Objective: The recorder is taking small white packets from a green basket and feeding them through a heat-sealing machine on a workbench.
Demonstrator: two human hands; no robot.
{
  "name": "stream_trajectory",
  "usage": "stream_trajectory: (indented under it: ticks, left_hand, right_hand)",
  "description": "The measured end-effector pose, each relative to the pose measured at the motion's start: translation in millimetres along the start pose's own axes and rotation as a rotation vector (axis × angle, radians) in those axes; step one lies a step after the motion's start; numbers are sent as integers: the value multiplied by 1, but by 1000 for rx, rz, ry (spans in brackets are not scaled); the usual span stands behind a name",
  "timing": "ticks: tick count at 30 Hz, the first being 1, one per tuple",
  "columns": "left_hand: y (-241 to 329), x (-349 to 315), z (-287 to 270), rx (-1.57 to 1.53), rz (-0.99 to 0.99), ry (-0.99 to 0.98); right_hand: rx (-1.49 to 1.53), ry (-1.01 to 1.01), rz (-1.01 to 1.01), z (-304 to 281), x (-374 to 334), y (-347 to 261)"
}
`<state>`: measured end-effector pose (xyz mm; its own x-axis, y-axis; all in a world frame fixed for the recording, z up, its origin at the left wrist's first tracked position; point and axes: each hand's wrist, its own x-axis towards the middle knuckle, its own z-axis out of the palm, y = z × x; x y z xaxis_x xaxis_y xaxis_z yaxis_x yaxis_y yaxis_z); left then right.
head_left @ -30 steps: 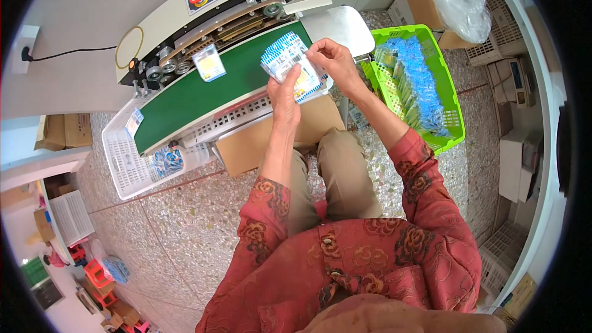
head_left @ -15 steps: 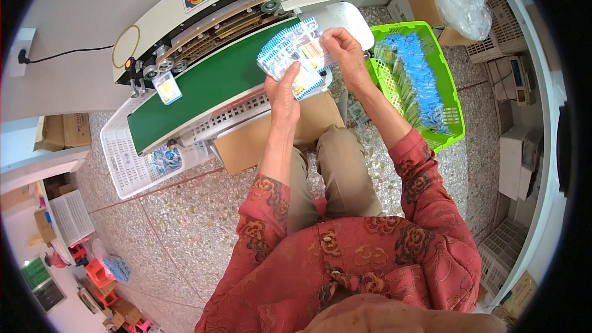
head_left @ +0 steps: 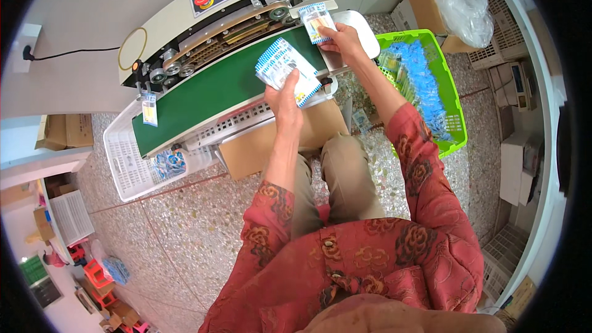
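At the lower centre of the frame, a red top [head_left: 370, 265] carries dark and golden-brown flower motifs [head_left: 414, 243] and curling tonal lines, with round buttons [head_left: 328, 243] down its front. Its sleeves [head_left: 269, 216] repeat the flowers; plain khaki trousers [head_left: 348, 179] show above it.

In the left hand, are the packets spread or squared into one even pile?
Spread: the packets in the left hand form a partial fan, their blue-striped edges stepped instead of lined up.

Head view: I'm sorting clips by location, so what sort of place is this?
Probably a small packing workshop: there's what looks like a sealing machine, a green conveyor belt, and packets fanned in the left hand.
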<state>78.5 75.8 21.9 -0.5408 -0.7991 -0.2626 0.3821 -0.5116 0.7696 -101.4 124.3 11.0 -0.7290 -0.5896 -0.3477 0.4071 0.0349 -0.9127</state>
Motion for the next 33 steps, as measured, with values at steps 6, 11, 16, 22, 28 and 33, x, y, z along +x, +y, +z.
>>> stream_trajectory:
  ticks: [6,11,16,22,28,33]
  left_hand:
    - [4,0,0,-19,-20,11]
    - [6,0,-1,-25,-15,12]
    - [6,0,-2,-23,-16,15]
    - [6,3,-4,-21,20,4]
    - [7,4,-3,-22,46,10]
    - [2,0,2,-12,25,-1]
  right_hand:
    - [-8,-42,26,20,13,4]
    - [13,-69,33,39,18,13]
    - [-32,-136,24,56,23,27]
    - [-347,12,-521,55,-3,20]
    - [-372,-128,-412,29,-96,15]
    - [-131,-147,-260,24,-105,30]
